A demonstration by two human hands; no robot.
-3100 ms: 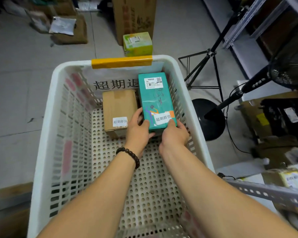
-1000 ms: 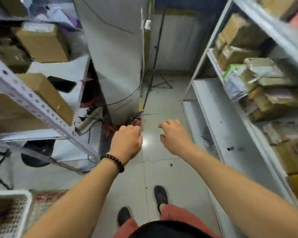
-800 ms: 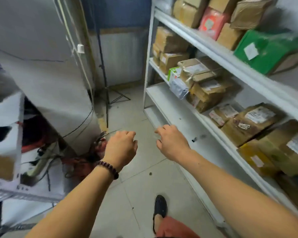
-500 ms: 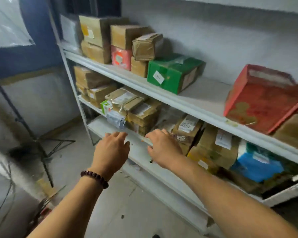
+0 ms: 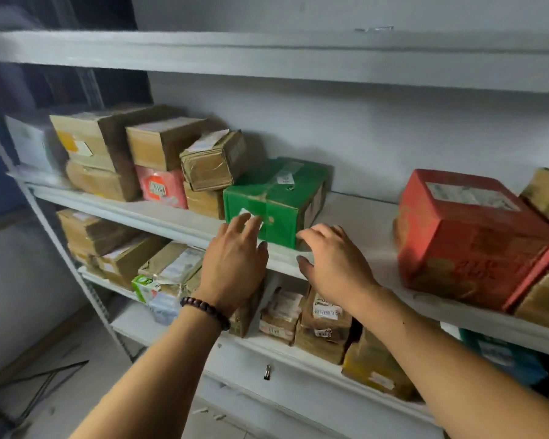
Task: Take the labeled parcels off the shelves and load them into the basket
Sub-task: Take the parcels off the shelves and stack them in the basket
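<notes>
Left hand (image 5: 235,264) and right hand (image 5: 333,264) now raised at creased green carton (image 5: 276,198) (taped), fingers loose, empty

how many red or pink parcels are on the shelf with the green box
2: a pink parcel left of the green box, under a brown carton, and a red parcel to its right. More may be hidden.

Dim, cool, greyish light falls evenly over the green box (image 5: 276,198); its source is out of view. Soft shadow lies behind the green box on the wall (image 5: 377,134), and the space under the shelf board (image 5: 362,213) it stands on is darker. Far up-left of it the corner is near black. Motion blur smears everything, leaving labels unreadable. Shelf lines bow toward the edges.
</notes>
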